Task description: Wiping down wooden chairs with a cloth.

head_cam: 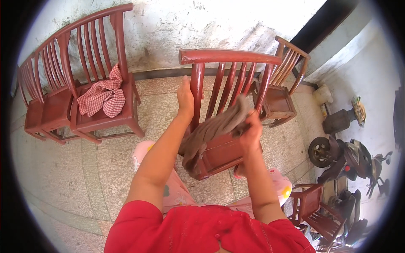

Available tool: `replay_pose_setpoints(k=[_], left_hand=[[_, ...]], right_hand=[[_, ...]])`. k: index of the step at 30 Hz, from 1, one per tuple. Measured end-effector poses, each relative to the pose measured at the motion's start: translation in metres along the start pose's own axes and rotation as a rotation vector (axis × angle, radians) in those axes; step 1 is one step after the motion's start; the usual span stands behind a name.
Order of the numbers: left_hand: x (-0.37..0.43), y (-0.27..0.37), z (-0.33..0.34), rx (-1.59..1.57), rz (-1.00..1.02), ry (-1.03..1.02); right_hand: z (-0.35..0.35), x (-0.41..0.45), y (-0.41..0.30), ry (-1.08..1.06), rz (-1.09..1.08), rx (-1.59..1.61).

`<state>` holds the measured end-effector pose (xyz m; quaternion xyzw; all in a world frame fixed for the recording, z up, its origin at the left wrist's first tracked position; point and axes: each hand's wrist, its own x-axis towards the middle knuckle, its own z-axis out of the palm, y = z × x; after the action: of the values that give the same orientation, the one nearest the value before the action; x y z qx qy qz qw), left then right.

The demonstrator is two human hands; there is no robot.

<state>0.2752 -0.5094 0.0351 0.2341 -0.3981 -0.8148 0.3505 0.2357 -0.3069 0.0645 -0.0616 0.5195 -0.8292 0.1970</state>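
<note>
A red-painted wooden chair (229, 57) with a slatted back stands in front of me, between my knees. My left hand (185, 99) is on the left upright of its back, with a fingertip showing past the far side of the post. In my right hand (251, 129) is a bunched brown cloth (218, 126), slightly blurred. The cloth hangs across the lower slats and over the left part of the chair seat (223, 153), hiding some of both.
Joined red wooden chairs (128, 91) line the wall at left, with a red-checked cloth (101, 98) on one seat. A smaller wooden chair (275, 99) stands behind at right. Farther right are a dark jug (338, 121), a motor scooter (351, 158) and another red chair (311, 197).
</note>
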Motion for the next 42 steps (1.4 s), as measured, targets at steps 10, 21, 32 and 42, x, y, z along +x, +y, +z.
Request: replay_pose_setpoints(k=[10, 21, 32, 42], left_hand=[[0.000, -0.007, -0.005, 0.039, 0.066, -0.016], [0.000, -0.010, -0.002, 0.175, 0.256, 0.075], [-0.005, -0.007, 0.004, 0.021, 0.115, 0.000], [0.001, -0.011, -0.001, 0.021, 0.123, -0.011]], right_hand=[[0.120, 0.086, -0.049, -0.069, -1.183, -1.077], [0.044, 0.074, 0.082, -0.130, -0.993, -1.241], [-0.042, 0.021, 0.150, -0.200, -0.789, -1.471], [-0.063, 0.032, 0.024, -0.081, 0.086, -0.048]])
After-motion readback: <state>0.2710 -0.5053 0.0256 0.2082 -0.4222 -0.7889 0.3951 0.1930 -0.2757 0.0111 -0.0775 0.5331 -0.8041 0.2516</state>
